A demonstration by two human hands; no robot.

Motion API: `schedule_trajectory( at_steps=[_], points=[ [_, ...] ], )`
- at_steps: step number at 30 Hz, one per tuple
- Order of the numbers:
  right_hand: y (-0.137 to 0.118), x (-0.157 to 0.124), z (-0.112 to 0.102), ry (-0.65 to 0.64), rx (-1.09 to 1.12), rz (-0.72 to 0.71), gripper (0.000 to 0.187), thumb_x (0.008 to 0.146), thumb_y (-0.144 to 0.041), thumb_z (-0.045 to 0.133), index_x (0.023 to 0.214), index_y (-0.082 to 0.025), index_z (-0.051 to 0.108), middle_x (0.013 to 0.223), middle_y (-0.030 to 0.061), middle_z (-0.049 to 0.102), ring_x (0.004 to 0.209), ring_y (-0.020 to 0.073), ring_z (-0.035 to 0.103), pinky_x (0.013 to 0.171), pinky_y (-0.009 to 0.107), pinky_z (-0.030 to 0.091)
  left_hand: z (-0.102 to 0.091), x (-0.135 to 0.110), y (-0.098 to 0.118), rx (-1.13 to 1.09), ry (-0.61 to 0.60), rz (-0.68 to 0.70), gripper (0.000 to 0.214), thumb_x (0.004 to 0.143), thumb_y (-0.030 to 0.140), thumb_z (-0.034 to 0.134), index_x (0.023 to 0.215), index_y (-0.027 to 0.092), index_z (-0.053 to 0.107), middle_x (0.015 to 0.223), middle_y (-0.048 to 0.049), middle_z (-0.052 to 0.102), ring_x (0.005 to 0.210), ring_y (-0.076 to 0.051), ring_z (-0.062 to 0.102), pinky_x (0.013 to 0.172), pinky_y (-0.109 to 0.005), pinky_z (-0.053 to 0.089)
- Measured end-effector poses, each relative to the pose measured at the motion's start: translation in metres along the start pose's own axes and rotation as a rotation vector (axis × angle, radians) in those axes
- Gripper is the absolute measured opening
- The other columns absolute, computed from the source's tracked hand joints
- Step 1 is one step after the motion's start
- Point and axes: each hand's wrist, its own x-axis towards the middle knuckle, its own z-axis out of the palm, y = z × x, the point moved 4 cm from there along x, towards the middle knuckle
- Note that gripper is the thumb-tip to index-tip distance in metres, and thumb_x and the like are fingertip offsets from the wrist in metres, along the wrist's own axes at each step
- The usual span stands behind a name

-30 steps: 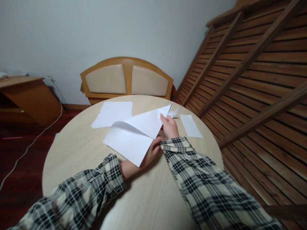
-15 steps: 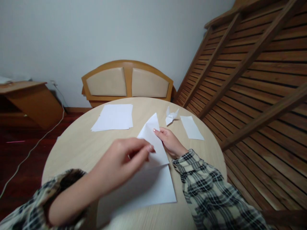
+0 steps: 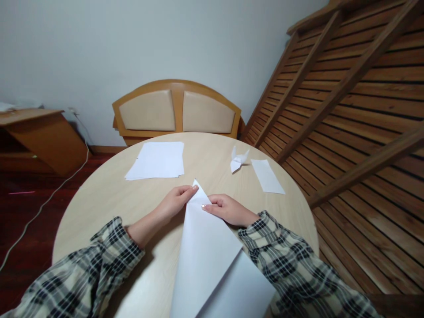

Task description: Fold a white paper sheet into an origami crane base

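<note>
I am partway through a diagonal fold on a white sheet of paper, which lies on the near part of the round wooden table. My left hand and right hand sit close together at the far pointed corner, fingertips pinching and pressing the tip flat, so both are closed on the sheet.

I judge the step to be lining up that corner; the next move calls for holding the point steady and running a finger down the slanted edge to set the crease.

Farther off lie a stack of blank paper to the left, a small folded paper figure and a paper strip to the right. No writing or brand shows anywhere.
</note>
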Motion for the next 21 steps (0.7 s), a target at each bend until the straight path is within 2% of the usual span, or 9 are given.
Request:
schedule_trajectory(
  at_steps=[5, 10, 14, 21],
  points=[
    [-0.001, 0.0, 0.003, 0.013, -0.029, 0.034, 0.04, 0.081, -0.052, 0.063, 0.092, -0.013, 0.068, 0.077, 0.0024, 0.063, 0.063, 0.0123, 0.053, 0.056, 0.024, 0.04, -0.002, 0.004, -0.016, -0.169, 0.026, -0.062, 0.033, 0.073, 0.045, 0.072, 0.074, 0.013, 0.064, 0.069, -0.0039, 0.06, 0.057, -0.013, 0.05, 0.051, -0.024, 0.041],
    [0.004, 0.002, 0.005, 0.111, -0.026, 0.065, 0.045, 0.083, -0.058, 0.058, 0.077, -0.013, 0.064, 0.063, -0.0009, 0.053, 0.055, 0.0099, 0.044, 0.049, 0.024, 0.03, -0.006, 0.003, -0.018, -0.115, 0.052, -0.017, 0.032, 0.077, 0.045, 0.069, 0.074, 0.014, 0.062, 0.067, -0.0023, 0.059, 0.056, -0.012, 0.05, 0.05, -0.023, 0.04],
    [0.008, 0.003, 0.005, 0.208, -0.078, 0.054, 0.041, 0.082, -0.055, 0.06, 0.071, -0.015, 0.058, 0.061, -0.0029, 0.046, 0.054, 0.0095, 0.039, 0.048, 0.024, 0.025, -0.007, 0.003, -0.016, -0.045, 0.078, 0.034, 0.033, 0.077, 0.046, 0.069, 0.072, 0.014, 0.062, 0.066, -0.0013, 0.057, 0.056, -0.012, 0.048, 0.05, -0.022, 0.038],
    [0.003, 0.004, 0.008, 0.216, -0.158, -0.028, 0.043, 0.086, -0.055, 0.053, 0.062, -0.019, 0.045, 0.06, -0.0046, 0.036, 0.055, 0.01, 0.033, 0.05, 0.025, 0.024, -0.006, 0.002, -0.012, -0.021, 0.108, 0.059, 0.036, 0.075, 0.049, 0.069, 0.07, 0.015, 0.06, 0.065, -0.0002, 0.055, 0.057, -0.012, 0.047, 0.051, -0.022, 0.037]
  ],
)
